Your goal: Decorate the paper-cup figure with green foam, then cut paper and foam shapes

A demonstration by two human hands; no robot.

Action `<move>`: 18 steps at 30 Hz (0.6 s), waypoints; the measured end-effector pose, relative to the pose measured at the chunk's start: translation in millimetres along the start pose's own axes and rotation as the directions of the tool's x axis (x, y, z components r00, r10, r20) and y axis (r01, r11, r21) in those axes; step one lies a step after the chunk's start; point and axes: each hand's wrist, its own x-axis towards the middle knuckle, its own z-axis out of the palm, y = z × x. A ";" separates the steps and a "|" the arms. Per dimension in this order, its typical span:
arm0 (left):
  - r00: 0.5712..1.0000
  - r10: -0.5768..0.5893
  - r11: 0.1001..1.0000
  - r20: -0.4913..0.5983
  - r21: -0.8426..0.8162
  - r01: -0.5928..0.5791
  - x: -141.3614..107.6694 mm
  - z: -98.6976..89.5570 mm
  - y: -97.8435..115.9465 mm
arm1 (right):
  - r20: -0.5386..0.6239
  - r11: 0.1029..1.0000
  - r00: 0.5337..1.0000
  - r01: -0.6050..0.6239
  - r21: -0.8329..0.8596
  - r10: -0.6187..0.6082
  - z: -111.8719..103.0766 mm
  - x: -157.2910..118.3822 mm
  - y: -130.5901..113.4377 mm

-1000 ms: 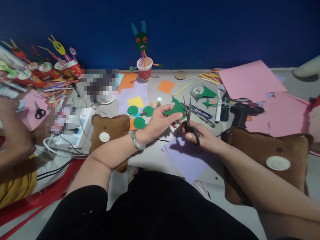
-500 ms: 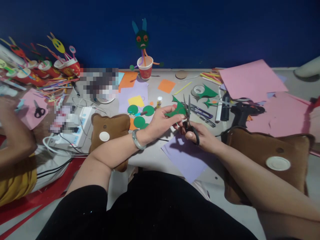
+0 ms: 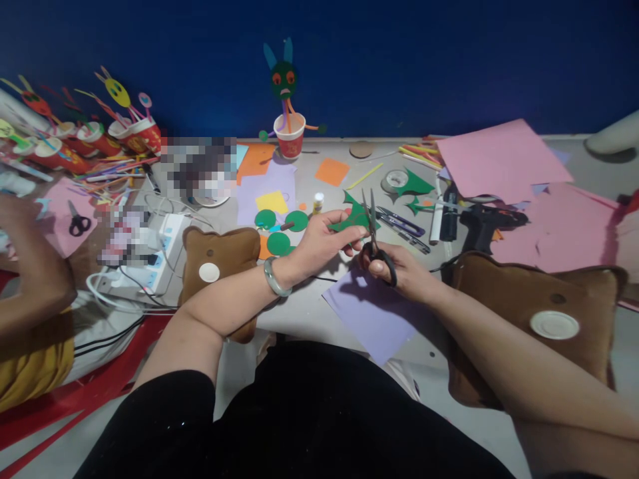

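Observation:
My left hand (image 3: 332, 243), with a bangle at the wrist, has thumb and fingers pinched on a piece of green paper (image 3: 357, 218). Its outline blends with the green scraps behind it. Black-handled scissors (image 3: 373, 229) are in my right hand (image 3: 397, 269), fingers through the loops. Their blades point away from me, slightly parted, right beside the left fingertips. Under both hands lies a purple paper sheet (image 3: 374, 313). Several green paper circles (image 3: 278, 243) rest left of my left hand, near a glue stick (image 3: 318, 203).
Utility knives (image 3: 402, 226), a tape roll (image 3: 397, 179), markers (image 3: 436, 223) and a glue gun (image 3: 492, 223) lie to the right. A paper-cup puppet (image 3: 289, 136) stands behind. Brown cushions (image 3: 504, 306) flank me. At left are a power strip (image 3: 167, 256) and another person's arm (image 3: 32, 273).
The green paper at my left fingertips has turned and shows less of its face. The scissors blades have shifted slightly left. Both hands stay nearly in place.

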 end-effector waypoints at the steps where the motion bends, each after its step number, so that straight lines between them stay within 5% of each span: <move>1: 1.000 -0.001 1.000 -0.004 -0.001 0.001 -0.1 0.1 0.2 | 0.000 1.000 1.000 0.001 0.004 -0.001 0.0 -0.2 -1.1; 13: 1.000 -0.015 1.000 -0.018 0.007 0.015 -0.5 -0.8 1.8 | 0.020 0.999 0.999 -0.038 0.005 0.038 -0.4 0.5 -3.1; 18: 0.999 -0.021 0.999 -0.031 -0.043 0.019 1.2 -2.2 2.7 | -0.106 0.998 0.993 -0.050 -0.030 0.046 -2.7 1.5 0.7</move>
